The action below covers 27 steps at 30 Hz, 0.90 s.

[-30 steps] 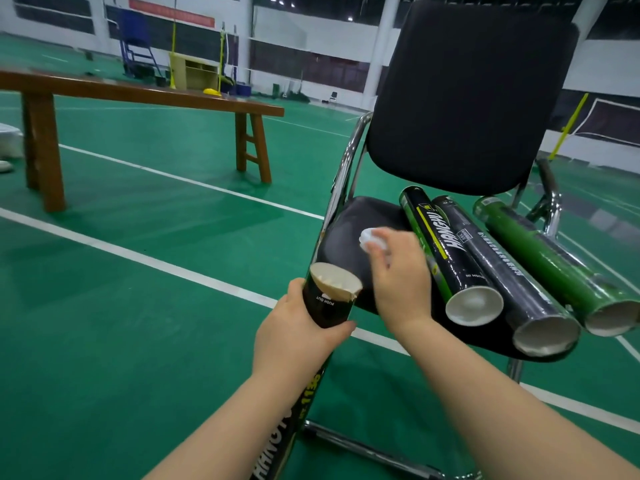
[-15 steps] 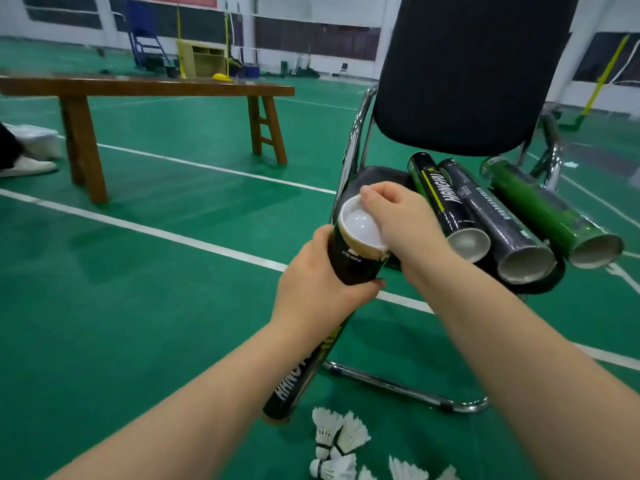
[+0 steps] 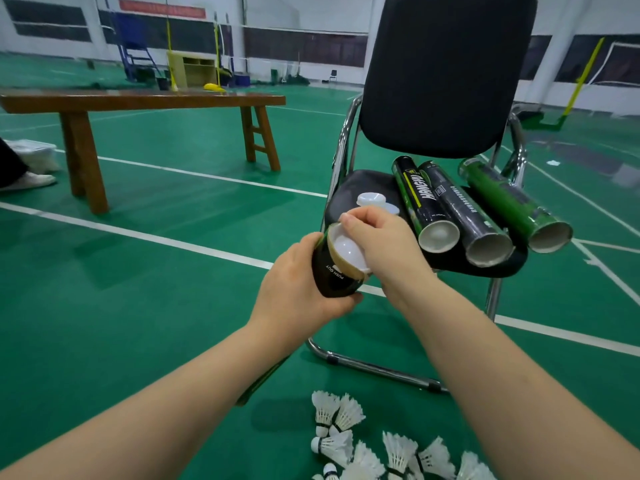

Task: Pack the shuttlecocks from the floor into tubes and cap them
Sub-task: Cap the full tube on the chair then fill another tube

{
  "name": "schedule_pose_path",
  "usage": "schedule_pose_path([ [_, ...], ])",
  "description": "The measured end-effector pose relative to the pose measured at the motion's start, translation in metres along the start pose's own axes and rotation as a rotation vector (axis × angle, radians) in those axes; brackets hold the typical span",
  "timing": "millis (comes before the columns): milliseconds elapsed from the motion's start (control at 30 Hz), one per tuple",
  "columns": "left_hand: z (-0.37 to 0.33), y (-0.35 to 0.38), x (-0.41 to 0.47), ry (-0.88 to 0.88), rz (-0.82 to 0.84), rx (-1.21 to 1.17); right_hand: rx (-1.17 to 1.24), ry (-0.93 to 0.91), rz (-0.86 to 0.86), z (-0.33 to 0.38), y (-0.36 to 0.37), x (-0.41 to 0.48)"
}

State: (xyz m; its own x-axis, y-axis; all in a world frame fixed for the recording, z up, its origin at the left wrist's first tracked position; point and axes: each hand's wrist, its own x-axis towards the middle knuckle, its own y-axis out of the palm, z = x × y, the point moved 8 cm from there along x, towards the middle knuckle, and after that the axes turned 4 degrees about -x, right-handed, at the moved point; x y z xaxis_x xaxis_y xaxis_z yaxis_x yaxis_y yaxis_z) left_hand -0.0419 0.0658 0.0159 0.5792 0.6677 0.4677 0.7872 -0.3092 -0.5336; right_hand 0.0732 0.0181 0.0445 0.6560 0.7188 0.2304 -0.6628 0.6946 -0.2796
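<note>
My left hand (image 3: 298, 289) grips a black shuttlecock tube (image 3: 334, 275) near its top, held upright and tilted toward me. A white plastic cap (image 3: 348, 252) sits in the tube's mouth, and my right hand (image 3: 381, 240) pinches it with curled fingers over its rim. Several white feather shuttlecocks (image 3: 367, 445) lie scattered on the green floor below my arms. Three more tubes lie side by side on the chair seat with open ends facing me: a black one with yellow print (image 3: 420, 202), a plain black one (image 3: 460, 216) and a green one (image 3: 509, 202).
The black chair (image 3: 446, 74) with a chrome frame stands just ahead. Two spare white caps (image 3: 372, 200) rest on its seat left of the tubes. A long wooden bench (image 3: 138, 100) stands at the left. A person's shoe (image 3: 27, 181) shows at the far left edge.
My right hand picked a white cap off the chair seat and brought it to the tube's mouth. The view tipped down, so the shuttlecocks on the floor now show.
</note>
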Motion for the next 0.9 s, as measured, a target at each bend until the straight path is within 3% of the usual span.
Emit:
schedule_pose_path([
  [133, -0.006, 0.0, 0.002, 0.014, 0.004, 0.007, -0.053, -0.004, 0.003, 0.008, -0.012, 0.001],
  [367, -0.009, 0.002, 0.003, 0.005, 0.021, 0.014, -0.433, -0.231, -0.201, 0.04, -0.047, -0.014],
  [467, -0.005, 0.0, 0.0, -0.037, 0.012, -0.051, -0.334, -0.215, -0.299, 0.043, -0.068, -0.01],
  [633, -0.002, 0.004, -0.005, -0.074, 0.026, -0.075, -0.207, -0.116, -0.179, 0.02, -0.05, -0.009],
  [900, -0.004, 0.012, -0.007, -0.052, 0.041, -0.04, -0.144, -0.083, -0.171, 0.004, -0.043, -0.007],
])
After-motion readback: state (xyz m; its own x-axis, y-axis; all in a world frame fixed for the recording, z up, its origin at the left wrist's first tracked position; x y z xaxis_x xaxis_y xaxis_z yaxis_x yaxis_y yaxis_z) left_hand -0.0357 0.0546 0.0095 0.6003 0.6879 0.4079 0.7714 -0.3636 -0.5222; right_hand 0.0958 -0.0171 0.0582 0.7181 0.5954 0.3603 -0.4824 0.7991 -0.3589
